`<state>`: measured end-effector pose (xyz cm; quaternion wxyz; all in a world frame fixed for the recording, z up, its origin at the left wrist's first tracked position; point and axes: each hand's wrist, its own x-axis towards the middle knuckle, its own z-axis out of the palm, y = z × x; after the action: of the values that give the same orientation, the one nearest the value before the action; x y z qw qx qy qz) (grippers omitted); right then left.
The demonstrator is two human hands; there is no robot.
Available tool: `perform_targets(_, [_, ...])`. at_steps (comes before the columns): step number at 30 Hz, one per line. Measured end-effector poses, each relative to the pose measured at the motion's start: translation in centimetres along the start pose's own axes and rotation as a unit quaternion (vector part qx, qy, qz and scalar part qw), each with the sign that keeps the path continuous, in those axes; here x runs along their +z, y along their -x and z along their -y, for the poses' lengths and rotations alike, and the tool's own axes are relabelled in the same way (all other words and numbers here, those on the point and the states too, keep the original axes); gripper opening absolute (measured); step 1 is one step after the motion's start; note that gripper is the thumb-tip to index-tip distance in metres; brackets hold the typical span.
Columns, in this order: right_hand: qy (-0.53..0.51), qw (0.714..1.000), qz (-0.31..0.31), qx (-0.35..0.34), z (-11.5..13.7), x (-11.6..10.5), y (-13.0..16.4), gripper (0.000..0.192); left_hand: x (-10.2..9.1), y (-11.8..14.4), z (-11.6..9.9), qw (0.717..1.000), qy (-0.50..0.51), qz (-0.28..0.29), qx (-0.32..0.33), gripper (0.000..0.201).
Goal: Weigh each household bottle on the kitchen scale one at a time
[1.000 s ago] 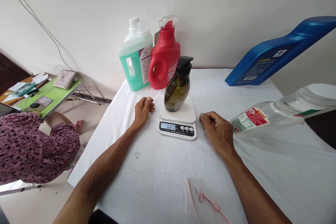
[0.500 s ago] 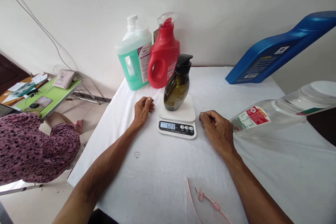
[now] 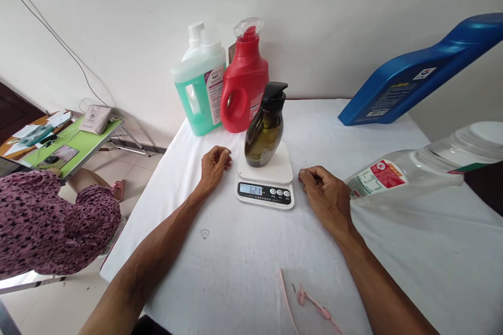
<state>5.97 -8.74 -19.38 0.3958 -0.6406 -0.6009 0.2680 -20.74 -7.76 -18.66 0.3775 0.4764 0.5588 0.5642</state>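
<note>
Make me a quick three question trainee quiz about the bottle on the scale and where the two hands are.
1. True or false: the dark pump bottle stands upright on the scale.
2. What does the scale's display read?
3. Which hand lies nearer the clear plastic jug: A the left hand, B the right hand?

Key: 1 true. 2 621. 3 B.

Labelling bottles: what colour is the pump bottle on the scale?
Dark olive-brown pump bottle with a black pump, on the scale; head view.
</note>
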Motion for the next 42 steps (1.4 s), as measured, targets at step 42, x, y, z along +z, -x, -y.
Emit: perform_targets(42, [-0.031, 0.999, 0.003, -0.032, 0.1, -0.4, -0.3, 0.035, -2.7, -5.1, -7.8, 0.948, -0.214, -0.197, 0.128, 0.048])
